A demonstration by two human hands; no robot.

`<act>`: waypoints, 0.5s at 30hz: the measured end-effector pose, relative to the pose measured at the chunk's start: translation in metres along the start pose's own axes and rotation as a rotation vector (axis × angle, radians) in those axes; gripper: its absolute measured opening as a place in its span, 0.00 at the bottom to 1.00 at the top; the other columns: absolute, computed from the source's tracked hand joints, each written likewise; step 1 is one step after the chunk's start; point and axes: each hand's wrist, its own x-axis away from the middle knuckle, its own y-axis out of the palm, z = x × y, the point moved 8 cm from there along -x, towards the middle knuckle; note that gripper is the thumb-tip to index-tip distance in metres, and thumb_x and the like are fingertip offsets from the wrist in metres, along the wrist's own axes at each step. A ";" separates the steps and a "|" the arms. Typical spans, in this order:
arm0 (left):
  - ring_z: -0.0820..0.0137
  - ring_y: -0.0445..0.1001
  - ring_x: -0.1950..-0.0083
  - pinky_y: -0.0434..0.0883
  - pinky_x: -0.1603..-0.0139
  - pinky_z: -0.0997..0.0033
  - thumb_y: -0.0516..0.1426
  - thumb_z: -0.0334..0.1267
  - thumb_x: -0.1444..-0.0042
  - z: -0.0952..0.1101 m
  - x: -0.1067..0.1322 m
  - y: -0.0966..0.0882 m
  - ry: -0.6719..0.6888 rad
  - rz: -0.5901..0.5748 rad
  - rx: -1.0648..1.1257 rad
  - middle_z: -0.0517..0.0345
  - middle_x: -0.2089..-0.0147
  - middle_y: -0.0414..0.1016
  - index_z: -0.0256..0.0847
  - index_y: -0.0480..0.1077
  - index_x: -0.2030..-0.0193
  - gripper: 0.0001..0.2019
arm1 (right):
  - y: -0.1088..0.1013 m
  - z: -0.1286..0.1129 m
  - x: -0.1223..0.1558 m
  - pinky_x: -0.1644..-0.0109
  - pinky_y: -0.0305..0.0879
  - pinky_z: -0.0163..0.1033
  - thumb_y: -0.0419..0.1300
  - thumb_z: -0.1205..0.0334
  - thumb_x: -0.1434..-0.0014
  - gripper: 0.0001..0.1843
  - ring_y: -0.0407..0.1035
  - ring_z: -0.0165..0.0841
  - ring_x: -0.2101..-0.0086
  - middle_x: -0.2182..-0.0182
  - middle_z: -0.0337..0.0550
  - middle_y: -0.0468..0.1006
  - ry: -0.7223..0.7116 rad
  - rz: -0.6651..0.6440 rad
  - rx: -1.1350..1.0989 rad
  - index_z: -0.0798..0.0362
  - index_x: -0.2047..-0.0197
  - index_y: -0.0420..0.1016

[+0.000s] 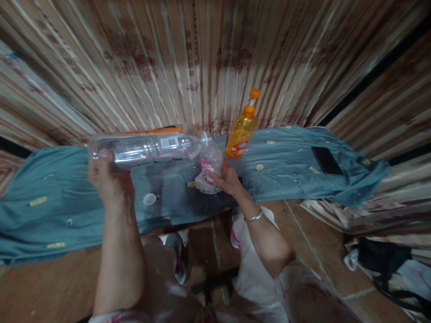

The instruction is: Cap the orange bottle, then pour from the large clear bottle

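the large clear plastic bottle (141,146) lies almost level in the air above a teal patterned cloth (81,211), and from here i see the person's left hand (111,172) gripping it near the base, thumb pressed along the near side. i can't make out how much liquid is inside. its label has an orange band and a white barcode (169,142); the small print beside that is too blurred to read. below it, on the cloth, lies a round white disc (149,198). the bottle's neck meets the top of a small clear bottle (214,154) with a pink and white label, its words unreadable; its contents i can't tell. a crumpled pale bundle (208,185) sits at its foot. the right hand (228,179) is closed round this small bottle from the right. behind and to the right, an orange-topped pump bottle (241,134) holds yellow liquid, its red label illegible to me. farther right lies a black phone (326,160).
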 end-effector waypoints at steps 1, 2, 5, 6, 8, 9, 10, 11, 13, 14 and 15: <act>0.71 0.72 0.57 0.73 0.52 0.68 0.65 0.46 0.60 0.000 0.000 0.000 -0.004 0.003 0.011 0.60 0.62 0.72 0.41 0.76 0.63 0.17 | 0.000 0.000 0.000 0.51 0.75 0.48 0.67 0.43 0.43 0.37 0.80 0.47 0.55 0.56 0.54 0.84 0.004 0.001 0.003 0.56 0.38 0.67; 0.70 0.72 0.57 0.73 0.52 0.68 0.65 0.46 0.60 -0.001 0.000 0.000 -0.008 0.004 0.016 0.60 0.63 0.72 0.41 0.76 0.64 0.17 | 0.000 0.000 0.000 0.51 0.75 0.48 0.67 0.43 0.42 0.36 0.80 0.47 0.55 0.55 0.54 0.84 0.002 0.004 0.003 0.56 0.38 0.67; 0.70 0.72 0.57 0.72 0.51 0.66 0.65 0.47 0.60 0.000 0.001 0.002 -0.017 -0.007 0.019 0.61 0.63 0.72 0.41 0.75 0.64 0.17 | 0.000 -0.002 0.000 0.51 0.75 0.48 0.67 0.44 0.42 0.35 0.80 0.47 0.53 0.53 0.53 0.84 -0.020 0.011 -0.003 0.55 0.38 0.67; 0.70 0.72 0.57 0.72 0.51 0.66 0.66 0.46 0.60 0.000 0.001 0.003 -0.019 -0.008 0.033 0.61 0.63 0.71 0.41 0.75 0.64 0.17 | 0.000 -0.002 0.000 0.50 0.75 0.48 0.66 0.44 0.42 0.34 0.80 0.47 0.53 0.53 0.53 0.84 -0.024 0.009 -0.002 0.54 0.38 0.67; 0.70 0.72 0.58 0.71 0.50 0.66 0.67 0.45 0.61 0.000 0.001 0.004 -0.030 -0.015 0.075 0.61 0.64 0.71 0.41 0.75 0.65 0.16 | 0.000 -0.002 0.000 0.50 0.75 0.49 0.66 0.44 0.41 0.35 0.80 0.47 0.53 0.54 0.53 0.84 -0.017 -0.002 0.008 0.54 0.38 0.66; 0.70 0.72 0.58 0.71 0.50 0.66 0.68 0.45 0.61 0.000 0.001 0.004 -0.032 -0.015 0.089 0.61 0.64 0.71 0.41 0.75 0.66 0.16 | 0.001 -0.002 0.000 0.50 0.75 0.50 0.66 0.44 0.41 0.35 0.80 0.48 0.53 0.55 0.54 0.84 -0.009 -0.010 0.014 0.55 0.38 0.66; 0.70 0.73 0.58 0.71 0.50 0.66 0.68 0.45 0.61 0.000 0.001 0.004 -0.027 -0.014 0.092 0.61 0.64 0.71 0.41 0.75 0.66 0.16 | 0.001 -0.002 0.000 0.50 0.75 0.50 0.66 0.44 0.41 0.36 0.80 0.48 0.53 0.55 0.54 0.84 0.000 -0.017 0.019 0.55 0.37 0.66; 0.70 0.72 0.58 0.71 0.49 0.66 0.68 0.46 0.61 0.001 0.001 0.004 -0.022 -0.014 0.084 0.61 0.64 0.72 0.41 0.75 0.66 0.16 | 0.001 -0.002 0.000 0.49 0.75 0.50 0.66 0.44 0.41 0.37 0.80 0.49 0.53 0.55 0.55 0.84 0.010 -0.022 0.022 0.56 0.37 0.66; 0.69 0.73 0.58 0.71 0.49 0.65 0.67 0.48 0.61 0.001 0.000 0.004 -0.012 -0.016 0.041 0.61 0.64 0.72 0.42 0.75 0.66 0.17 | 0.001 -0.001 0.000 0.49 0.74 0.50 0.66 0.44 0.42 0.37 0.80 0.49 0.53 0.54 0.56 0.84 0.020 -0.027 0.020 0.57 0.37 0.66; 0.68 0.73 0.58 0.72 0.49 0.64 0.67 0.49 0.61 0.000 0.000 0.003 -0.017 -0.019 0.016 0.61 0.64 0.73 0.42 0.75 0.65 0.17 | 0.001 -0.001 0.000 0.49 0.74 0.50 0.66 0.44 0.42 0.37 0.80 0.49 0.53 0.54 0.56 0.84 0.020 -0.027 0.015 0.57 0.37 0.66; 0.68 0.73 0.58 0.72 0.49 0.64 0.66 0.49 0.61 -0.002 0.000 0.004 -0.027 -0.024 -0.005 0.60 0.64 0.73 0.42 0.75 0.65 0.18 | 0.000 0.000 -0.001 0.49 0.74 0.50 0.66 0.44 0.42 0.37 0.80 0.49 0.54 0.54 0.57 0.84 0.016 -0.025 0.010 0.57 0.37 0.66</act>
